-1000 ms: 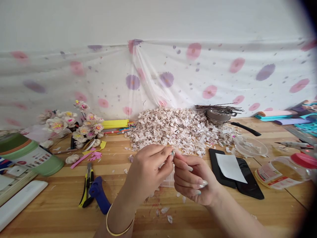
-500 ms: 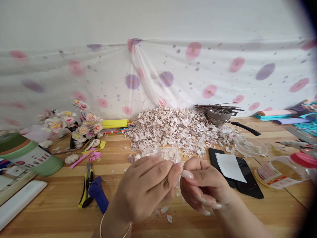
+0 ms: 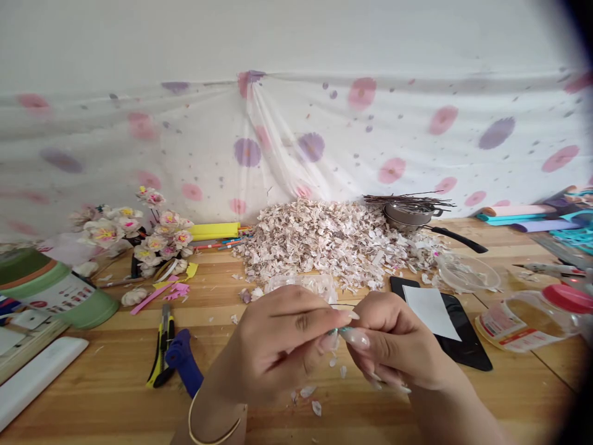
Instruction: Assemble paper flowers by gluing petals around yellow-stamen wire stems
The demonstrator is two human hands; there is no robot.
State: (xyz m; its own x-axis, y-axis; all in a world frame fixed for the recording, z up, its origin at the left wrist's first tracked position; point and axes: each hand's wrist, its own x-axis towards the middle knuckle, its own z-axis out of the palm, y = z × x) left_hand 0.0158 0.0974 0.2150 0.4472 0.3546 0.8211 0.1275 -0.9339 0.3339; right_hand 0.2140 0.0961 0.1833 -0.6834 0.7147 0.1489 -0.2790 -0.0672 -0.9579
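My left hand [image 3: 278, 346] and my right hand [image 3: 393, 337] meet at the middle of the table, their fingertips pinching a small pale piece on a thin dark wire [image 3: 345, 305]. The long nails hide most of the piece. Just behind my hands sits a clear plastic tray [image 3: 301, 285] holding pale flakes. Beyond it rises a large heap of pinkish-white petal-like paper scraps [image 3: 324, 244]. A few loose scraps [image 3: 310, 395] lie on the wood under my hands.
On the wooden table [image 3: 106, 364] lie a yellow-black utility knife [image 3: 162, 352], a blue tool [image 3: 183, 361] and artificial blossoms [image 3: 157, 232]. To the right are a black mat with white paper [image 3: 440, 321], a clear bowl [image 3: 467, 274], a red-capped bottle [image 3: 532, 321] and a metal pot with twigs [image 3: 407, 216].
My hands have come closer together and moved slightly right. The fingers of both now meet on the small piece, and the thin wire shows. The clear tray has stayed in place behind them since the previous frame.
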